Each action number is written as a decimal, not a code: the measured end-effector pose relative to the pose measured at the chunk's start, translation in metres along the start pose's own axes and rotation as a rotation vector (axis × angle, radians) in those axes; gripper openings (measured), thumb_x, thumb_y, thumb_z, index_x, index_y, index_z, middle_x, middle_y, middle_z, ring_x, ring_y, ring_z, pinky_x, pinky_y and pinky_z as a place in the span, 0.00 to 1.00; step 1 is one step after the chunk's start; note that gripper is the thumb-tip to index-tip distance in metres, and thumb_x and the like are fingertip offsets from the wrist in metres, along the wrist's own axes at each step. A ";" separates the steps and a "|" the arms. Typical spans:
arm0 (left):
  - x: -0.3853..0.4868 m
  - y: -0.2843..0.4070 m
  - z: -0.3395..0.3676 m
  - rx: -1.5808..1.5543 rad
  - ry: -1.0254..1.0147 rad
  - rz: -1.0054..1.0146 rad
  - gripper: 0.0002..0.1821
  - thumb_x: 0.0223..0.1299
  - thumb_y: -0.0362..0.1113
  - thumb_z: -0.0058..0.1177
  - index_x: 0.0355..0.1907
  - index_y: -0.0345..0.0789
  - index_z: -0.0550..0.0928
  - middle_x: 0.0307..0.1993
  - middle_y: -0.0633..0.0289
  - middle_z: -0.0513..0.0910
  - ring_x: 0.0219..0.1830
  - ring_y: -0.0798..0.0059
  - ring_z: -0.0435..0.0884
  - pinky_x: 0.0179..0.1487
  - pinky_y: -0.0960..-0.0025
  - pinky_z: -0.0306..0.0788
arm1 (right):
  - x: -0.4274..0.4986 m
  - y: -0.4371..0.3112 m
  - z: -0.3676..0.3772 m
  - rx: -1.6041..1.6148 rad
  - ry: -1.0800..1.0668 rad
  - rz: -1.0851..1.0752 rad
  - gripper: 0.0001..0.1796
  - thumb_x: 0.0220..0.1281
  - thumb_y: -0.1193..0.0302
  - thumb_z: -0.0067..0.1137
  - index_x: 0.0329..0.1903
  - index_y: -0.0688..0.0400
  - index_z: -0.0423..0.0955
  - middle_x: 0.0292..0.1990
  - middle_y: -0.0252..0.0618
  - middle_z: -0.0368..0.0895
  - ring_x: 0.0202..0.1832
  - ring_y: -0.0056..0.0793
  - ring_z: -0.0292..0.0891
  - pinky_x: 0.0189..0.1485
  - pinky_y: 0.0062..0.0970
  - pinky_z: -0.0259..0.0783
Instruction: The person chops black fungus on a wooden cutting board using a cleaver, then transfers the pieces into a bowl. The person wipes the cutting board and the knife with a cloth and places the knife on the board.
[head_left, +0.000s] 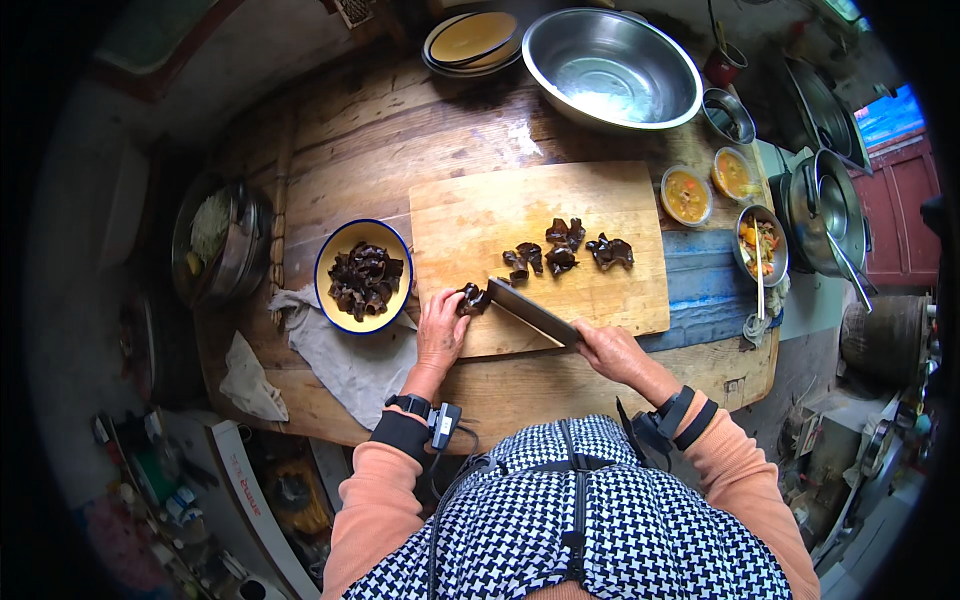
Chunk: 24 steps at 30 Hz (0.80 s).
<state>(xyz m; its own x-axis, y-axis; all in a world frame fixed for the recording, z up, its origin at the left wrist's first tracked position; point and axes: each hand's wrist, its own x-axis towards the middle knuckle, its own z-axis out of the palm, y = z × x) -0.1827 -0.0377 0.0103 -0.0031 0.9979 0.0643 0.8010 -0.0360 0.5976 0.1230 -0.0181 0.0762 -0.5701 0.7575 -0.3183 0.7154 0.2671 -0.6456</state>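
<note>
My left hand (441, 328) holds a piece of dark wood ear fungus (472, 298) near the left front of a wooden cutting board (465, 217). My right hand (611, 352) grips the handle of a cleaver (532, 310), its blade slanting over the board with the far end beside that piece. Several cut pieces of wood ear fungus (561, 259) lie farther back and to the right on the board. Left of the board, a yellow enamel bowl with a blue rim (321, 301) contains more of the fungus.
A large steel basin (540, 82) and stacked enamel dishes (472, 37) stand at the back. Two plastic tubs of soup (686, 196) and a bowl with chopsticks (780, 259) are at the right. A grey cloth (337, 356) lies front left; a steel pot (259, 240) stands beyond the left edge.
</note>
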 end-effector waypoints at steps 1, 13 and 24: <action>0.000 -0.002 0.002 0.004 -0.007 0.007 0.19 0.49 0.29 0.59 0.48 0.38 0.78 0.49 0.59 0.75 0.52 0.57 0.73 0.56 0.60 0.68 | 0.001 0.003 0.001 0.011 0.016 0.017 0.10 0.63 0.70 0.49 0.44 0.59 0.64 0.23 0.55 0.76 0.30 0.57 0.75 0.31 0.49 0.70; 0.003 0.022 0.021 -0.005 -0.041 0.206 0.22 0.50 0.29 0.57 0.51 0.38 0.76 0.51 0.58 0.75 0.52 0.58 0.74 0.55 0.60 0.69 | -0.006 0.004 -0.009 -0.063 0.249 0.085 0.12 0.61 0.72 0.51 0.47 0.58 0.66 0.27 0.53 0.78 0.30 0.55 0.76 0.32 0.47 0.71; -0.003 0.018 0.027 -0.015 -0.051 0.321 0.15 0.50 0.25 0.51 0.43 0.35 0.80 0.45 0.58 0.78 0.47 0.60 0.76 0.51 0.63 0.72 | -0.005 -0.024 -0.007 -0.138 0.096 -0.083 0.09 0.62 0.75 0.46 0.45 0.57 0.65 0.28 0.49 0.78 0.29 0.52 0.76 0.28 0.44 0.71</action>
<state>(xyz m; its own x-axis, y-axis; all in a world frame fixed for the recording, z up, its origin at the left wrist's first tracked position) -0.1524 -0.0399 -0.0009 0.2783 0.9370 0.2113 0.7476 -0.3494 0.5649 0.1112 -0.0239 0.0980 -0.5928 0.7810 -0.1965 0.7201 0.4048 -0.5635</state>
